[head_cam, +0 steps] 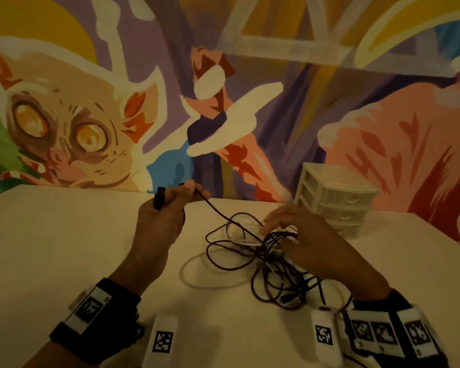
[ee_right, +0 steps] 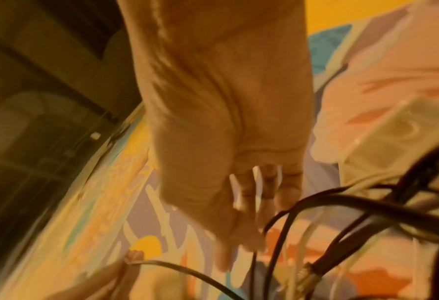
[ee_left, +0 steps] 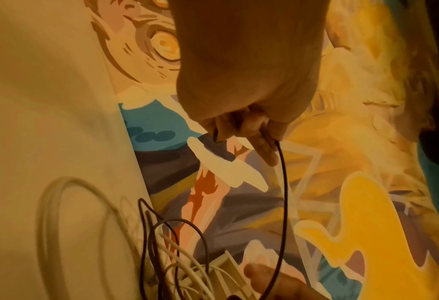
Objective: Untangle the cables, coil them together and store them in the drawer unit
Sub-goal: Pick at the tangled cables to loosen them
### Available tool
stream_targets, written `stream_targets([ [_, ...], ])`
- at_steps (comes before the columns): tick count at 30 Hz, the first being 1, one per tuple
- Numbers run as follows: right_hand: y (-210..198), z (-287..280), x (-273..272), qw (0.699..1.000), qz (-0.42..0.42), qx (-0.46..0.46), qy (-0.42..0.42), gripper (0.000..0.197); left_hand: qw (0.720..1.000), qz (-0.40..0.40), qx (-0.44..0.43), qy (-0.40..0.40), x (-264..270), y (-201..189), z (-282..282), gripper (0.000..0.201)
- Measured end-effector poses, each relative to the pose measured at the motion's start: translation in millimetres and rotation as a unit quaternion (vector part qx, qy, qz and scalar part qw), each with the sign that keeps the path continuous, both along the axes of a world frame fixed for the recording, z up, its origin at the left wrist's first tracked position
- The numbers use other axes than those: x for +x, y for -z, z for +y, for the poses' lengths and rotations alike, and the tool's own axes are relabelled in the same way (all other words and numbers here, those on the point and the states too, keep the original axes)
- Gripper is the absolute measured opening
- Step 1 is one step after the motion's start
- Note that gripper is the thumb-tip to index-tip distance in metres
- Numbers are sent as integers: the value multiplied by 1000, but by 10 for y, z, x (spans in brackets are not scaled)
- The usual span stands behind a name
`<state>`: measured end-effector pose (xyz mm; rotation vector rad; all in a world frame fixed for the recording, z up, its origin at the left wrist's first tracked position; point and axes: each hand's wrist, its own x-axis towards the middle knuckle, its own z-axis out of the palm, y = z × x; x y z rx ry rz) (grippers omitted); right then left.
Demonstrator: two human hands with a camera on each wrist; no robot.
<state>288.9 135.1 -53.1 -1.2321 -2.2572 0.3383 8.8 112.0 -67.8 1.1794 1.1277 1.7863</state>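
Observation:
A tangle of black and white cables (head_cam: pixel 266 252) lies on the white table (head_cam: pixel 64 248). My left hand (head_cam: pixel 189 189) is raised at the far side and pinches one end of the black cable (head_cam: pixel 218 213), whose black plug (head_cam: pixel 158 200) sticks out past the knuckles. In the left wrist view the left hand (ee_left: pixel 246 130) holds the black cable (ee_left: pixel 284 192), which hangs down toward the pile. My right hand (head_cam: pixel 276 227) rests on the tangle with straight, spread fingers, and the right wrist view shows the right hand (ee_right: pixel 252 203) above the black strands (ee_right: pixel 341 203). A white cable loop (head_cam: pixel 197 281) spreads left of the pile.
A small white drawer unit (head_cam: pixel 340 200) with all drawers closed stands at the back right against the painted wall. Two white marker blocks (head_cam: pixel 161 341) (head_cam: pixel 324 335) lie near the table's front edge. The table's left half (head_cam: pixel 51 261) is bare.

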Motion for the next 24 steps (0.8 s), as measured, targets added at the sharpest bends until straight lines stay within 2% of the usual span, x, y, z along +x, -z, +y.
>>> stream_targets([
  [2, -8, -105, -126, 997, 29, -49, -45, 34, 1000, -11, 1, 8, -15, 2, 20, 34],
  [5, 41, -135, -216, 994, 37, -98, -30, 8, 1000, -16, 9, 9, -48, 24, 60, 38],
  [8, 130, -94, -220, 993, -21, -112, -7, 12, 1000, -7, 21, 7, -54, 47, 61, 40],
  [11, 135, -77, -221, 992, -32, -120, -3, 6, 1000, 5, 27, 1, -65, 59, 60, 37],
  [13, 79, -86, -209, 994, 25, -102, -2, 6, 1000, 2, 19, -9, -102, 75, 75, 35],
  [16, -36, -113, -187, 977, 202, -61, 7, 6, 1000, -18, 11, -6, -127, 89, 99, 34],
  [18, -34, -94, -173, 971, 232, -59, -11, 10, 999, -33, 20, 11, -119, 67, 99, 37],
  [19, -6, -84, -170, 976, 198, -83, -28, 11, 998, -46, 28, 16, -129, 44, 94, 36],
  [22, 175, -20, -166, 984, -9, -155, -83, 14, 996, -64, 59, 17, -231, -8, 75, 29],
  [24, 259, 24, -168, 981, -77, -157, -84, 18, 995, -58, 75, 22, -269, -15, 62, 27],
])
